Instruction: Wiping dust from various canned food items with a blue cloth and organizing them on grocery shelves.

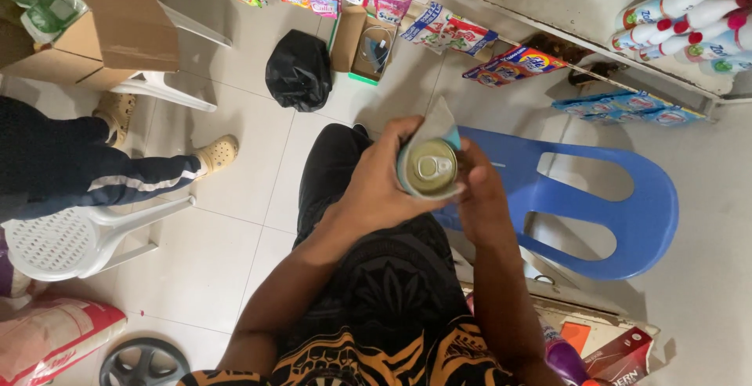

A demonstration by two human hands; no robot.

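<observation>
Metal is shining on the top of the can (432, 168) that we are holding in front of our body, above our lap, with the pull ring facing up to the camera. Our left hand (381, 190) is wrapping the can from the left side, its fingers (403, 129) curled over the far edge and pressed close on the wall of the can. Our right hand (479, 198) is touching the can from the right side; its fingers are bent against the rim, but we cannot tell if they are really gripping it. A pale folded paper (440, 122) is standing up just behind the can, between the two hands.

We are sitting, with black trousers (333, 173) on our legs. A blue plastic chair (595, 206) is standing just beside us on the right. On the tiled floor (227, 229) a black bag (298, 70) is lying ahead of us, near an open cardboard box (362, 41). At the left another person is sitting on a white plastic chair (70, 237), in dark trousers and beige clogs (215, 153).
</observation>
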